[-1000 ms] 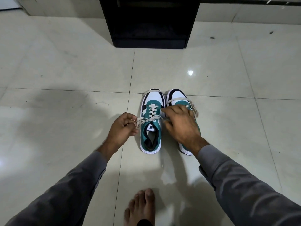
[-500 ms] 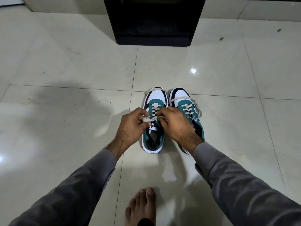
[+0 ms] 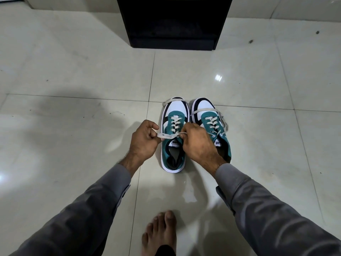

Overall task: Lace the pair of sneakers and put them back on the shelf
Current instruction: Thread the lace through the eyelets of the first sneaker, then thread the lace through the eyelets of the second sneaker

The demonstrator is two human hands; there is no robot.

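Two teal, white and black sneakers stand side by side on the tiled floor, toes pointing away from me. The left sneaker has a cream lace crossed through its eyelets. My left hand pinches one lace end, pulled out to the left of the shoe. Over the tongue, my right hand is closed on the other lace end. The right sneaker is laced, with loose lace ends draped over its toe and right side; my right wrist hides its heel.
A black shelf unit stands on the floor straight ahead, beyond the shoes. My bare foot rests on the pale glossy tiles near the bottom edge. Grey sleeves cover both forearms.
My hands came together over the left sneaker's tongue, then my left hand drew its lace end out to the left. The view has moved slightly closer to the shelf.
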